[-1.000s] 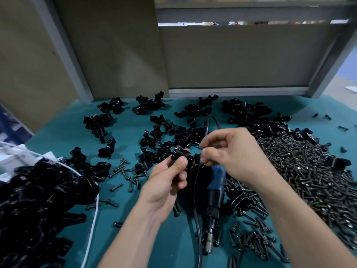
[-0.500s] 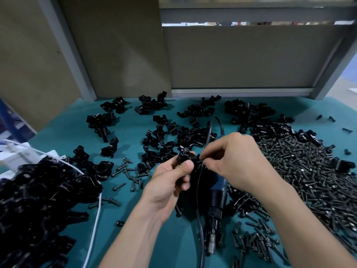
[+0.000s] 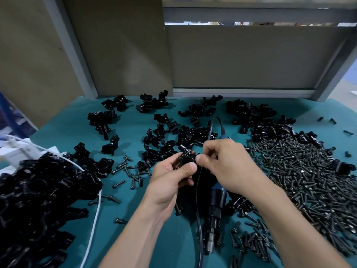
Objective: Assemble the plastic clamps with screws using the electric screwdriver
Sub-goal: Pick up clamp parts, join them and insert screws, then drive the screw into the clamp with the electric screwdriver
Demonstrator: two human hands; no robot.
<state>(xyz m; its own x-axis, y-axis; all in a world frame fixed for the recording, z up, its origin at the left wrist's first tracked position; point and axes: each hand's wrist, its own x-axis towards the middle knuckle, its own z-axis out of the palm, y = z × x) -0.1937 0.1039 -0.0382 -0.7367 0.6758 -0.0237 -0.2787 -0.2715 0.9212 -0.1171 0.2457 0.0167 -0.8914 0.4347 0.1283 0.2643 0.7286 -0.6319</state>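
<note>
One teal counter (image 3: 119,215) carries a screw heap (image 3: 301,171) at right and the electric screwdriver (image 3: 216,200) at lower centre. Above it, left hand (image 3: 170,178) fingers grip a clamp (image 3: 186,159) at frame centre; right hand (image 3: 228,163) fingers, apart a second ago, now pinch its right side.

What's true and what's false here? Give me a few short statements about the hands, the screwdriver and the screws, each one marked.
1. The left hand holds a black clamp. True.
2. The right hand grips the electric screwdriver. False: the screwdriver lies on the mat beneath the hands; the right fingers pinch at the clamp, seemingly on a mostly hidden screw.
3. The big screw pile lies right of the hands. True.
4. The mat is red. False: it is teal.
</note>
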